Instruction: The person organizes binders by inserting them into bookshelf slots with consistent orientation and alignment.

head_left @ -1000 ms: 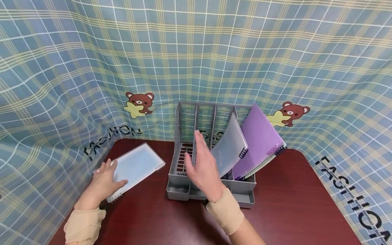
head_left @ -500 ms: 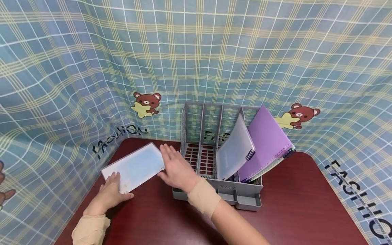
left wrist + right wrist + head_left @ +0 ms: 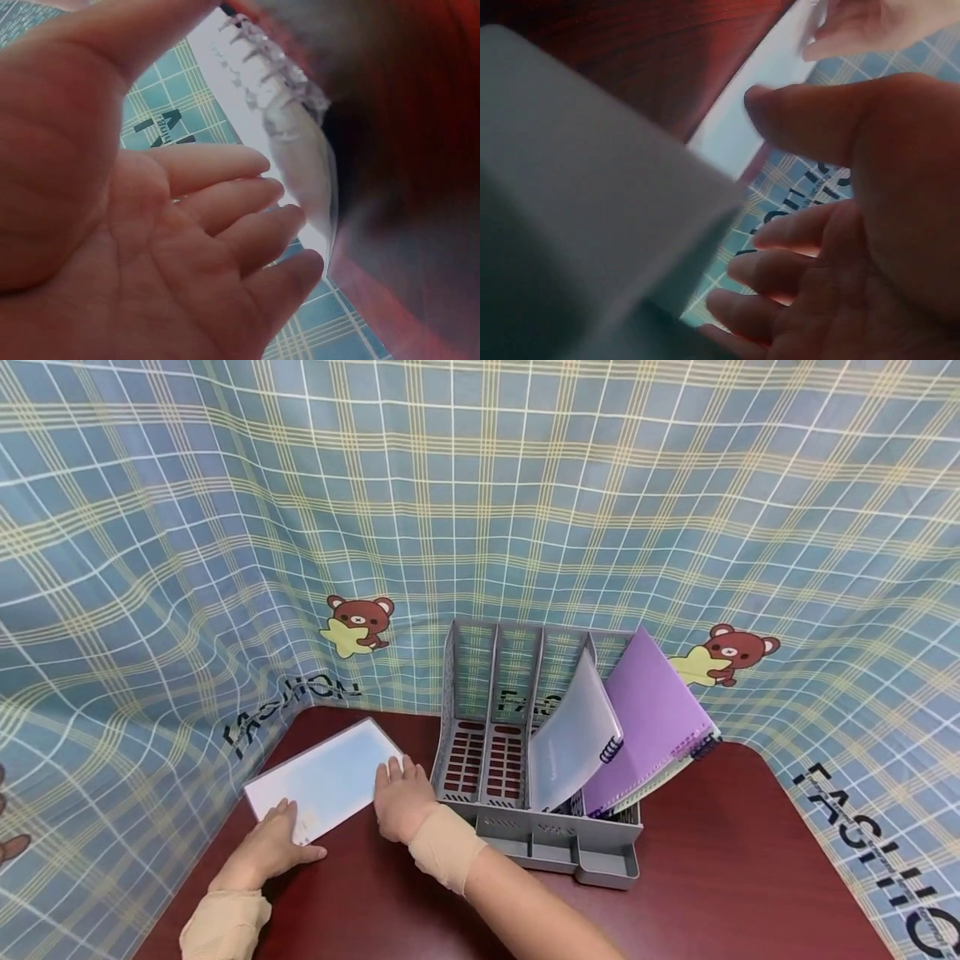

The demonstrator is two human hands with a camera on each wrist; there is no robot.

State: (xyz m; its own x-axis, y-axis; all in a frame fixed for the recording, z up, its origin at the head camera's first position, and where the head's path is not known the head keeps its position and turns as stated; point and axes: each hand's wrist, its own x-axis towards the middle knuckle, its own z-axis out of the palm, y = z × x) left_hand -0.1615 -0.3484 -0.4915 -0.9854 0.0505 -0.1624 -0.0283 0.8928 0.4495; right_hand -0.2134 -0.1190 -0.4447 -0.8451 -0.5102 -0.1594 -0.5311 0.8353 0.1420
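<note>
A spiral notebook point(image 3: 337, 768) with a pale blue and white cover lies flat on the dark red table, left of the grey rack point(image 3: 450, 735). My left hand point(image 3: 272, 843) rests at its near left corner, fingers extended over the cover and thumb spread aside. At the right end of the notebook, my right hand point(image 3: 402, 797) touches the edge with its fingertips. Clear binding rings point(image 3: 270, 79) show beyond the left fingers in the left wrist view. In the right wrist view, the thumb point(image 3: 795, 112) and fingers stand apart, with the rack's grey wall point(image 3: 592, 172) close by.
The rack has several upright slots and small front trays point(image 3: 607, 860). A translucent notebook point(image 3: 573, 739) and a purple notebook point(image 3: 648, 718) lean in its right slots, with a pale green edge behind the purple one. Plaid cloth point(image 3: 480, 527) hangs around the table.
My right hand has moved left from in front of the rack to the notebook's right end. My left hand has shifted slightly right and nearer along the notebook. The head view has turned slightly left.
</note>
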